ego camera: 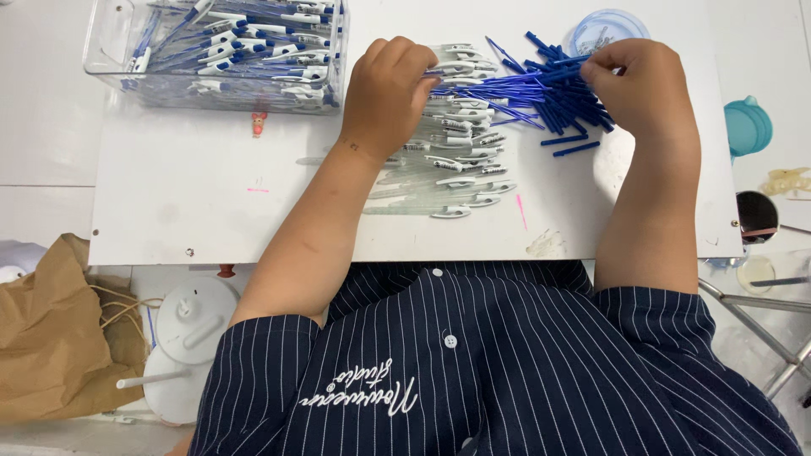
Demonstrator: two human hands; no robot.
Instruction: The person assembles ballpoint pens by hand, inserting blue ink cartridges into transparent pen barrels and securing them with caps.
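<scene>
A white counter (211,186) carries everything, and its near edge is the main hazard: nothing stops a rolling part from dropping into the person's lap or onto the floor beside the brown bag (51,338).

At far left stands a clear bin (110,51) full of finished blue-and-white pens (253,42); it sits well apart from the hands, so a knock there seems unlikely.

In the middle lies a loose row of clear barrels (456,160) with white clips, stacked side by side. The left hand (384,93) rests curled on the far end of that row, fingers closed around what looks like one barrel, though the grip itself is hidden under the knuckles. A sideways drag of that forearm could sweep the row out of order or toward the near edge.

To the right is a heap of blue refills (549,93), crossing one another at all angles. The right hand (642,84) pinches one or a few of them at the heap's right side. Pulling from a tangle like this could drag neighbours along and scatter them; two stray refills (570,145) already lie nearer.

A small round lidded tub (604,29) sits just beyond the heap, near enough for a knuckle to tip it.
</scene>
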